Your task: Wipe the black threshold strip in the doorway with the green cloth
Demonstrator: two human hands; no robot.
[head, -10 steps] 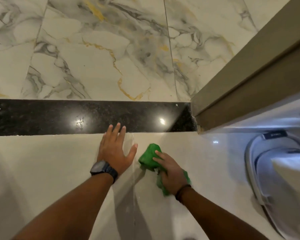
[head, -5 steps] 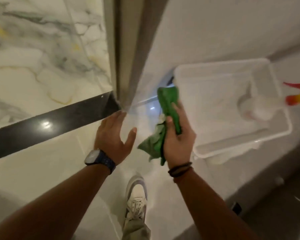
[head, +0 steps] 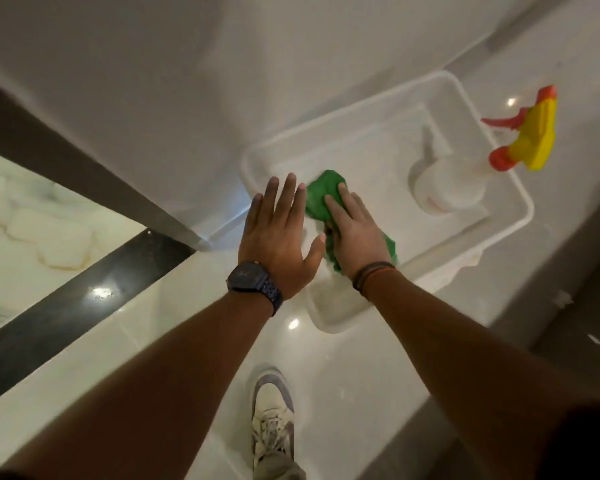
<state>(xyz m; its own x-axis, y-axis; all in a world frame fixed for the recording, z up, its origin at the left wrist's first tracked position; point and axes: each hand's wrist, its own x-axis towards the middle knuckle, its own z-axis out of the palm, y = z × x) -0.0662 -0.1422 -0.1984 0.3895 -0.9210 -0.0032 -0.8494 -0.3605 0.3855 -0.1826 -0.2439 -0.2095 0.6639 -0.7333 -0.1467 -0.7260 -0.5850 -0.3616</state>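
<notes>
The black threshold strip (head: 66, 306) runs diagonally across the floor at the left, away from both hands. My right hand (head: 355, 233) lies on the crumpled green cloth (head: 321, 195), with the fingers over it, above the near-left corner of a white plastic tray (head: 510, 188). My left hand (head: 278, 237) hovers just left of the cloth with fingers spread and nothing in it. A dark watch sits on the left wrist, cord bands on the right.
A white spray bottle (head: 447, 181) with a yellow and red trigger head (head: 530, 133) lies in the tray. A grey door frame (head: 94, 181) ends at the strip. My shoe (head: 272, 417) stands on the white tiles below. A darker floor band lies at the right.
The view swung right from the strip to the tray. My right hand carried the green cloth off the floor and over into the tray. My left hand lifted off the tiles and followed.
</notes>
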